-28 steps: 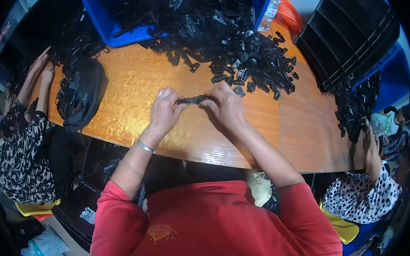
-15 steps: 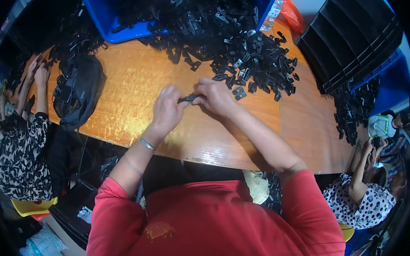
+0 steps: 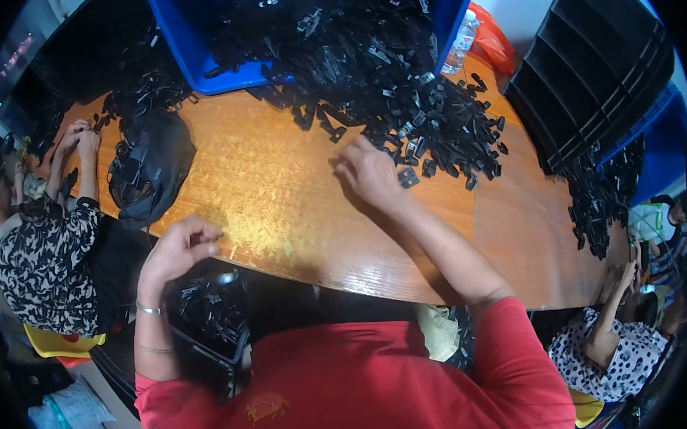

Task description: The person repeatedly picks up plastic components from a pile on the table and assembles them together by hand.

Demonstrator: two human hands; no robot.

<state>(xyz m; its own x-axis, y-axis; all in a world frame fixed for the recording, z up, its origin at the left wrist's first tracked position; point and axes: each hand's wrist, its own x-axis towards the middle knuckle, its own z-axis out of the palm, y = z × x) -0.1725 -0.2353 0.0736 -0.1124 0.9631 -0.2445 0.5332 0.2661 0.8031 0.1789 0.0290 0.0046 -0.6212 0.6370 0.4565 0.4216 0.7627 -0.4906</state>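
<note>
The left hand (image 3: 179,252) hung half-open, seemingly empty, at the near left edge of the table (image 3: 277,163), while the curled right hand (image 3: 371,172), its grip impossible to tell, was beside black pieces (image 3: 442,130) heaped toward the far edge, whose strays looked easiest to pinch singly.

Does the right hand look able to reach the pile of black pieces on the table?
Probably yes: the right hand is close to the pile of black pieces, and nothing visible stands between them.
</note>
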